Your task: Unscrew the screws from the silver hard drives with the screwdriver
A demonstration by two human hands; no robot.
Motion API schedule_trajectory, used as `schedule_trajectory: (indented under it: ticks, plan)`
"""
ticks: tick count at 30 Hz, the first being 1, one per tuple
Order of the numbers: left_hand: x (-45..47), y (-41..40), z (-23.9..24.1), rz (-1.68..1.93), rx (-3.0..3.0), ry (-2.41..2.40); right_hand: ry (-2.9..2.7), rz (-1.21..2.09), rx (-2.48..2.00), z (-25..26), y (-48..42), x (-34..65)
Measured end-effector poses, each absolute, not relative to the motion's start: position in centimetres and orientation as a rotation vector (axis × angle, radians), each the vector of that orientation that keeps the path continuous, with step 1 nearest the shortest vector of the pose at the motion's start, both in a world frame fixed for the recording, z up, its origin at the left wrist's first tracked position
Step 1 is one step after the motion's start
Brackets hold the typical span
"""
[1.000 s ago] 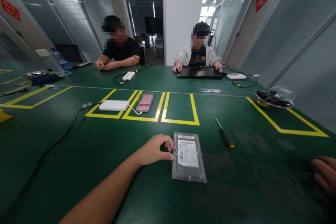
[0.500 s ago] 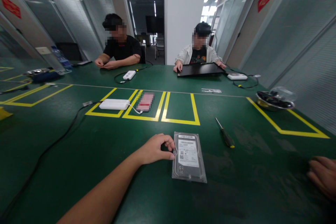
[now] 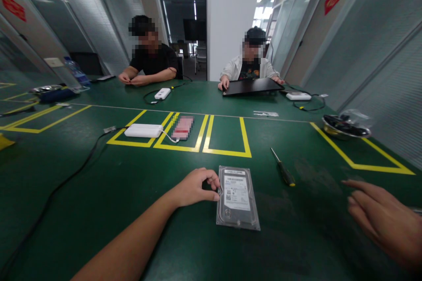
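HDD (image 3: 238, 197): brace 9 o'clock edge evenly w/ L hand (image 3: 198, 188), fingers half-open, not clasping; R hand (image 3: 384, 219) half-open, empty AFAICT.

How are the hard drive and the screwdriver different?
The hard drive is flat and boxy; the screwdriver is long and thin. The hard drive has a white label; the screwdriver, a yellow end. The left hand touches the hard drive; nobody touches the screwdriver. Both lie on the green table.
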State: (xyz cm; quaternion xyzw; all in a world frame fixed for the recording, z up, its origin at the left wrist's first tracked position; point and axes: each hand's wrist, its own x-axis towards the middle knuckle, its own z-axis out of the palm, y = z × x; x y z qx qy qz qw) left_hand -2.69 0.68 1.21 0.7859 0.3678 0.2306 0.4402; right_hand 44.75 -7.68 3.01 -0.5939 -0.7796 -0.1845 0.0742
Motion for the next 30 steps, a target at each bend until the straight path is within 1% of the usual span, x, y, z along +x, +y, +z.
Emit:
schedule_trajectory:
  ticks: [2,5,7,9,15,18,21,27,30]
  plan:
    - [-2.7,0.7,1.2,0.57,1.95,0.911,-2.384,-0.615,-1.437,4.5,-7.8,40.5]
    - [-2.7,0.6,1.3,0.571,1.948,0.912,-2.405,-0.63,-1.206,6.7,-8.8,34.5]
    - [-2.7,0.5,1.2,0.573,1.949,0.913,-2.376,-0.585,-1.216,7.9,-9.7,31.3]
    - [-2.8,0.5,1.2,0.575,1.95,0.912,-2.368,-0.468,-1.188,8.8,-10.7,29.0]
    - [-2.7,0.7,1.1,0.578,1.955,0.907,-2.341,-0.296,-1.21,10.5,-11.3,24.8]
    - [-2.7,0.8,1.1,0.573,1.956,0.906,-2.315,-0.203,-1.265,10.0,-10.0,23.8]
    - [-2.8,0.7,1.0,0.572,1.954,0.906,-2.288,-0.088,-1.281,8.4,-8.4,23.7]
    - [-2.8,0.7,0.9,0.571,1.964,0.91,-2.198,0.262,-1.311,5.0,-7.0,24.9]
    - [-2.7,0.8,0.9,0.567,1.972,0.909,-2.144,0.335,-1.291,4.3,-6.9,25.1]
